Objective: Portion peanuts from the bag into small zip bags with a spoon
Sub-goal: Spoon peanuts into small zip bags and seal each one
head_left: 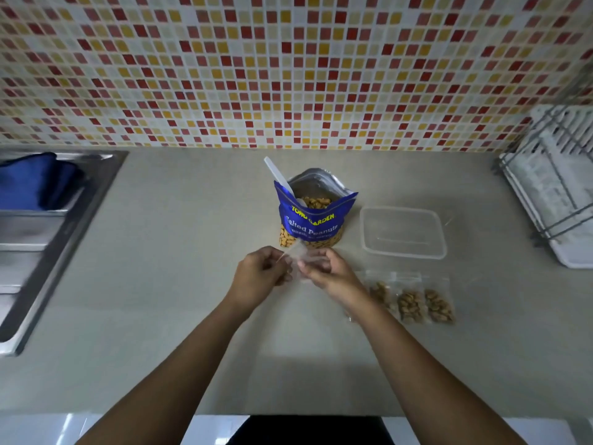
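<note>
Where the mosaic wall of red, yellow and cream tiles ends, a pale beige surface runs toward the person. A steel sink is set into its left side, with a blue cloth lying at the sink's far end. A white wire dish rack stands at the right edge. Just left of the rack sits a clear rectangular plastic container, beside the blue bag of salted peanuts. That bag stands upright and open at the middle of the surface, with peanuts showing in its mouth and through its clear base.

Both bare forearms reach in from below. The left hand and right hand meet just in front of the peanut bag, fingers curled. Each pinches one side of a small empty zip bag, which is clear and somewhat blurred. Three filled zip bags lie side by side near the right wrist. A white plastic spoon leans in the peanut bag, its handle sticking out toward the upper left.
</note>
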`<move>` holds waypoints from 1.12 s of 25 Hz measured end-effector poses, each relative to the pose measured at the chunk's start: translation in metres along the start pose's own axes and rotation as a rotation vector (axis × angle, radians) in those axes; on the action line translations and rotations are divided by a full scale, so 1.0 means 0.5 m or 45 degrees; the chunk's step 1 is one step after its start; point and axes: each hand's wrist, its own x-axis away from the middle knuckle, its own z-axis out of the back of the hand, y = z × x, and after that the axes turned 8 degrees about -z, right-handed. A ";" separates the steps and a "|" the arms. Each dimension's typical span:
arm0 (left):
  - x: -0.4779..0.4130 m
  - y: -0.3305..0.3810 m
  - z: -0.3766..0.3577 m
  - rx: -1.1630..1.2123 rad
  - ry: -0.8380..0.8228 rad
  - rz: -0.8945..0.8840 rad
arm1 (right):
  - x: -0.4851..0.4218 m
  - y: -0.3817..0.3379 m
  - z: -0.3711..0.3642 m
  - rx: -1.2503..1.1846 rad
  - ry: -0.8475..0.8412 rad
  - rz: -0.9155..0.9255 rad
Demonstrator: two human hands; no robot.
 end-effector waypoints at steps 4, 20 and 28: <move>0.010 0.105 0.020 0.373 -0.073 0.075 | 0.029 -0.078 0.031 -0.149 0.026 0.251; -0.013 0.216 0.016 0.943 -0.097 0.150 | 0.102 -0.175 0.133 0.049 0.141 0.454; -0.011 0.218 0.011 0.866 -0.115 0.148 | 0.110 -0.181 0.138 -0.019 0.124 0.464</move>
